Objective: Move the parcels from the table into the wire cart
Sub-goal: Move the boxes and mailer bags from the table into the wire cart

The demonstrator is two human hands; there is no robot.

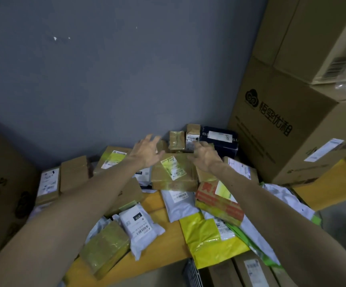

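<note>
Parcels lie piled on a yellow table [168,243]: brown boxes, white mailers, a yellow bag [207,239]. Both my arms stretch over the pile toward the back. My left hand [147,151] hovers with fingers spread just left of a brown taped box with a yellow-green label [174,172]. My right hand [205,154] hovers open at that box's right rear corner, holding nothing. Small tape-wrapped boxes [177,140] stand behind the hands against the wall. A corner of the wire cart [191,274] shows at the bottom, with cartons inside it.
A dark blue box [219,139] sits at the back right. Large stacked cardboard cartons [288,121] rise on the right, another carton [0,183] stands at the left. A grey wall closes the back. A red-and-brown box [219,204] lies under my right forearm.
</note>
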